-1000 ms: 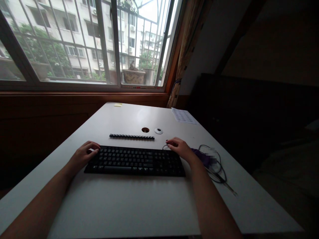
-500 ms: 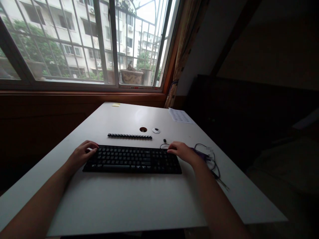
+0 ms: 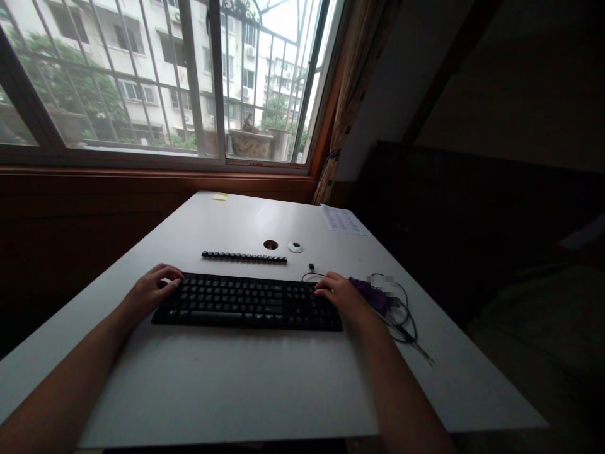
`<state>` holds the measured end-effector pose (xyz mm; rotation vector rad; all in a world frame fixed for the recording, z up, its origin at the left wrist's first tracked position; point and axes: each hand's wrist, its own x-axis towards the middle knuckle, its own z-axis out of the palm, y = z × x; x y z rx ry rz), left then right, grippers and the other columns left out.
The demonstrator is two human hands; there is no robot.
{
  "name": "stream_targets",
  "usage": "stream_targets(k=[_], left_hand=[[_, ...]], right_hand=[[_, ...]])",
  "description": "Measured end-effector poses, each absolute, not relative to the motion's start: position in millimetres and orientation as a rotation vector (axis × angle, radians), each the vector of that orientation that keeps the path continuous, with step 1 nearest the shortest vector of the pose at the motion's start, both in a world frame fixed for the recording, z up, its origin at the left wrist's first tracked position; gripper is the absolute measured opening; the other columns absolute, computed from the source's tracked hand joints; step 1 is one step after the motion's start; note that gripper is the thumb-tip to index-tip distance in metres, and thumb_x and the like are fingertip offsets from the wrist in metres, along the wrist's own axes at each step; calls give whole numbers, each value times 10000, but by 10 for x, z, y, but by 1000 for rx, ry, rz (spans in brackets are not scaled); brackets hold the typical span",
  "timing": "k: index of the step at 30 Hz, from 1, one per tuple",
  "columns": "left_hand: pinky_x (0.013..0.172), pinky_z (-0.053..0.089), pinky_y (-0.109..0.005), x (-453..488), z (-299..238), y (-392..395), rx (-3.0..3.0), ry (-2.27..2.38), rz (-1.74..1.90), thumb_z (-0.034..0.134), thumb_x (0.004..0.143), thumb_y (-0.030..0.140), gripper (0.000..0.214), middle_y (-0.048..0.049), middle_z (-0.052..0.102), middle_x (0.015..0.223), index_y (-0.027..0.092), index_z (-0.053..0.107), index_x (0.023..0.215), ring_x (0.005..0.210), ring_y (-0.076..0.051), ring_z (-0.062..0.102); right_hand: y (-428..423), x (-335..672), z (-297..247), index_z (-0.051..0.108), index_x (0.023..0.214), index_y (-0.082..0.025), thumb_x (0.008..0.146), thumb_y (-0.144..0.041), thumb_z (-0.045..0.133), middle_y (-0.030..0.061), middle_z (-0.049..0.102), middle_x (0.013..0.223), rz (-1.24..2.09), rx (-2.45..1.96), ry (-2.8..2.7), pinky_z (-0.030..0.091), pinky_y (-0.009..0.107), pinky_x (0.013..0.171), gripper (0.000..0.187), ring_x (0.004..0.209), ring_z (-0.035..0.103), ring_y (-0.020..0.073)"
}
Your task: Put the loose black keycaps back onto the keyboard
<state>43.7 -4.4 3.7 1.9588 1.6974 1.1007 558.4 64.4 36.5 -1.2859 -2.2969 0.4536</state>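
Black plastic meets both hands: the left hand (image 3: 154, 289) touches the far left corner of the keyboard (image 3: 227, 304), the right hand (image 3: 343, 296) its number-pad end; I cannot tell whether either is clamped on it. It lies on the white table (image 3: 227, 384), long and dark, with pale key markings. Beyond is a strip of black keys (image 3: 243, 258); purple cloth (image 3: 369, 296) lies beside the right hand.
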Motion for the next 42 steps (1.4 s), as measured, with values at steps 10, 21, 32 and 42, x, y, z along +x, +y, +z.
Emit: stream_targets(k=[10, 21, 32, 42], left_hand=[[811, 565, -352, 416, 35, -42, 1965, 1714, 1078, 591, 865, 577, 380, -74, 638, 1080, 216, 687, 934, 963, -249, 648], [796, 572, -349, 449, 73, -57, 1965, 1727, 1080, 584, 848, 615, 423, -77, 665, 1055, 211, 692, 913, 939, -252, 662], [791, 566, -341, 446, 71, -51, 2002, 1717, 1101, 583, 856, 605, 409, -69, 661, 1040, 215, 693, 912, 942, -247, 662], [805, 557, -350, 429, 43, -62, 1959, 1727, 1063, 572, 874, 593, 396, -74, 647, 1087, 219, 681, 946, 954, -249, 655]], right_hand=[[613, 5651, 345, 747, 937, -233, 928, -295, 591, 35, 657, 975, 575, -1208, -2240, 466, 321, 906, 168, 948, 634, 196], [597, 5544, 348, 750, 923, -215, 915, -291, 605, 51, 641, 940, 558, -1254, -2191, 454, 359, 912, 163, 954, 622, 218], [597, 5533, 335, 726, 897, -216, 905, -256, 605, 43, 624, 939, 558, -1271, -2181, 447, 345, 892, 128, 949, 615, 215], [599, 5531, 319, 718, 878, -211, 882, -275, 645, 39, 653, 924, 572, -1294, -2137, 450, 344, 866, 97, 923, 621, 211]])
